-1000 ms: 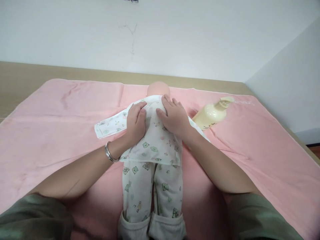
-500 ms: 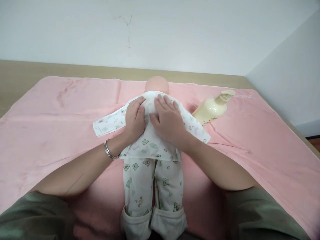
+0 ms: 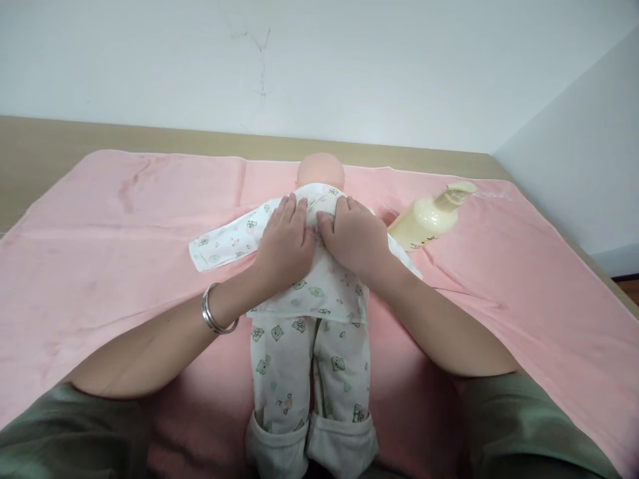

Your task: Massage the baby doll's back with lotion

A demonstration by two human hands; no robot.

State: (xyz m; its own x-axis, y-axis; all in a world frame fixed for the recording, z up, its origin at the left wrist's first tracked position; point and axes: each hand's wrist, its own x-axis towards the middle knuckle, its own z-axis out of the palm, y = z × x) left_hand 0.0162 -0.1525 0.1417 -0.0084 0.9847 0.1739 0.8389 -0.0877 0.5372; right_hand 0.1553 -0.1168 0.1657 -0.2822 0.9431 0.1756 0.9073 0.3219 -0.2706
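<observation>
A baby doll (image 3: 320, 171) lies with its bald head toward the wall, in a white printed long-sleeved top (image 3: 309, 303) and matching trousers (image 3: 282, 366) with turned-up cuffs. My left hand (image 3: 285, 239) rests flat on the left part of the top, fingers stretched toward the head. On the right part lies my right hand (image 3: 357, 239), palm down, its thumb apart from the fingers. The thumbs come close together over the doll's middle. Neither hand grasps anything. One sleeve spreads out to the left; the other is partly hidden behind my right forearm.
A pale yellow pump bottle (image 3: 429, 216) lies tilted to the right of the doll. Under both is a pink cloth (image 3: 124, 266) with some creases, spread on a wooden surface (image 3: 44, 143). A white wall (image 3: 150, 66) with cracks rises behind.
My left hand has slid right, toward the middle of the top. My right hand has shifted slightly right, turning its fingers more upright. The view has moved a little.
</observation>
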